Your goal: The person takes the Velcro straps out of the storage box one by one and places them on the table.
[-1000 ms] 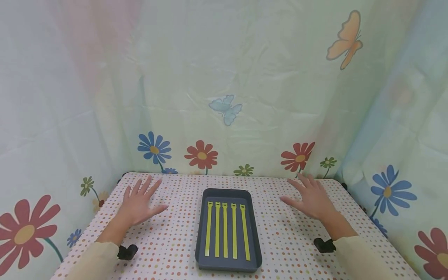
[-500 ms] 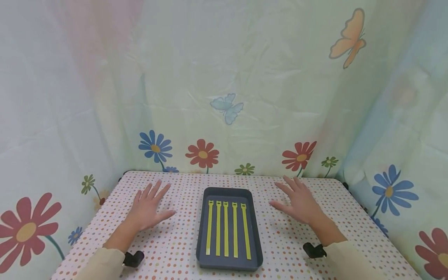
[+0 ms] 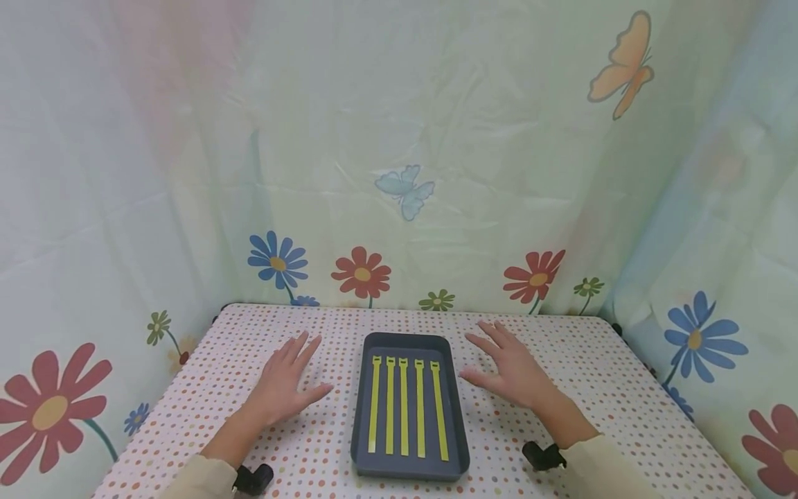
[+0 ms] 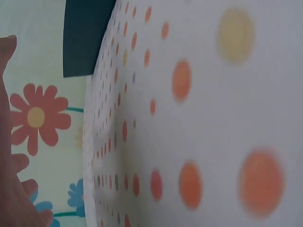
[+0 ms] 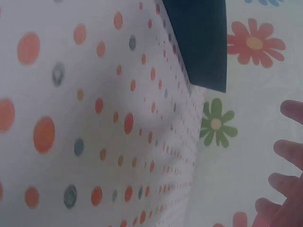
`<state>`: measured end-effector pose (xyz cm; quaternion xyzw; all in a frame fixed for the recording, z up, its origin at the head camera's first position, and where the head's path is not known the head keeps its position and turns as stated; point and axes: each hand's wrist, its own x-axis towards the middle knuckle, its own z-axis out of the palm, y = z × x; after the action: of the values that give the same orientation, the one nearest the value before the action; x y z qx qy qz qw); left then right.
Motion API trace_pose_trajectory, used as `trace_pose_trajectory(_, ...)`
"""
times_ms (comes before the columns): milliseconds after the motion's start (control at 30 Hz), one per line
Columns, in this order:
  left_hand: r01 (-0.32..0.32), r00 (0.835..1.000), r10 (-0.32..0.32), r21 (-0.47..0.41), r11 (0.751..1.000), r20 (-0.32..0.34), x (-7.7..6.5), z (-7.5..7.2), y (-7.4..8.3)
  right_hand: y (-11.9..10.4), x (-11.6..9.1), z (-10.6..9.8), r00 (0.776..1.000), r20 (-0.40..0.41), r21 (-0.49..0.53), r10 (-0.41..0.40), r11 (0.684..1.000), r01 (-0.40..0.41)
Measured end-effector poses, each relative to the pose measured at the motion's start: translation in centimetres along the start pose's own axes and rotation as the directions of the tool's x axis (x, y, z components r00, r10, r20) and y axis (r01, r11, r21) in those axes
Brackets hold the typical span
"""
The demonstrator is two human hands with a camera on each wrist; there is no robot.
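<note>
Fingers (image 3: 307, 355) of the left hand (image 3: 283, 389) and right hand (image 3: 514, 374): straight and spread in the head view, each thumb set apart from the rest and pointing inward; neither hand has hold of anything. Pale printed curtain (image 3: 312, 104) is the largest item, filling the upper frame and both sides. Next in size, white tabletop (image 3: 623, 388) with coloured dots, across the lower frame. Dark grey tray (image 3: 411, 475), a shallow rectangle, lies at bottom centre with its long sides running up the frame. Large red flower print (image 3: 50, 414) at lower left. Cream sleeves (image 3: 202, 479) enter at the bottom edge, one to each side of the tray. Left hand sits left of the tray, right hand to its right; both are near the tray's upper half without touching it. In both wrist views, fingers show against the curtain, off the tabletop; the tray appears there as a dark end at the top. Orange butterfly print (image 3: 622, 66) at upper right, smaller blue butterfly print (image 3: 406, 192) near frame centre. Five yellow-green straps (image 3: 404, 412) lie side by side inside the tray, apart from each other, the rightmost slanting down to the right. Small black devices (image 3: 544, 456) sit at both wrists. Smallest: slotted heads (image 3: 403, 362) at the straps' upper ends.
</note>
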<state>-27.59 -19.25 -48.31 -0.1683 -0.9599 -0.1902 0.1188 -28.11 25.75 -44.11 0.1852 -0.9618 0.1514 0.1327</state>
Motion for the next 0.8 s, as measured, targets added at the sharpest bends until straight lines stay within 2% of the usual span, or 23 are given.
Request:
trace_pose_trajectory(200,-0.010,1.000,0.009,-0.114,0.993,-0.006,-0.3,0.7,1.4,-1.1,-0.2,0.4,1.000,0.001,0.046,-0.027,0.999,0.027)
trace_pose_trajectory(333,0.040,0.999,-0.032,-0.216,0.976,0.037,-0.4,1.1,2.2,-2.0,-0.1,0.5,0.999,0.006,0.076,-0.043,0.996,0.043)
trace_pose_trajectory(500,0.094,0.993,-0.064,-0.322,0.942,0.103,-0.5,1.4,3.0,-2.8,0.0,0.7,0.997,0.024,0.123,-0.067,0.990,0.063)
trace_pose_trajectory(700,0.123,0.990,-0.081,-0.412,0.903,0.118,-0.5,1.5,3.8,-3.3,0.2,0.9,0.994,0.061,0.181,-0.094,0.980,0.081)
trace_pose_trajectory(800,0.163,0.984,-0.109,-0.479,0.863,0.138,-0.7,1.6,4.3,-3.7,0.3,0.9,0.991,0.077,0.219,-0.107,0.972,0.088)
